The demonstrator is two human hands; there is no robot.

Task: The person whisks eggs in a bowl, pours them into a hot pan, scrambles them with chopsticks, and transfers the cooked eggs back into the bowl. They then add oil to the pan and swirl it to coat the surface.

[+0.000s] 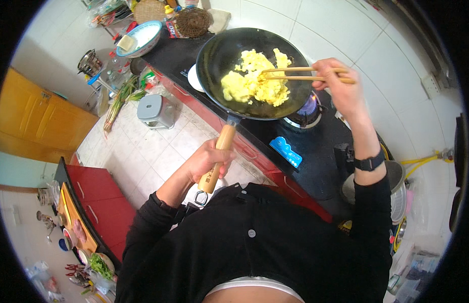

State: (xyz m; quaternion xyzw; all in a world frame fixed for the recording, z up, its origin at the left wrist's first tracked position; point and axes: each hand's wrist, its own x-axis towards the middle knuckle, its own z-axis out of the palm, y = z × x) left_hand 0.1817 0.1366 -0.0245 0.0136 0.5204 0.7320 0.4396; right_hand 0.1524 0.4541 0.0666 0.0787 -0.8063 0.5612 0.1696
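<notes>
My left hand [213,159] grips the wooden handle [225,138] of a dark wok [215,49], which appears tilted over the counter. Scrambled eggs [257,83], yellow and in soft lumps, lie in the wok. In my right hand [338,83] is a pair of wooden chopsticks [295,78], their tips in the eggs. A gas burner [308,110] with a blue flame shows past the wok's lower right rim; the rest of it is hidden.
The black countertop [317,166] bears a blue card [286,152] with writing. At its far left stands a patterned basin [151,36]. A grey stool [155,111] and green onions [120,102] are on the floor. Another counter, lower left, holds a cutting board [86,235] with raw meat.
</notes>
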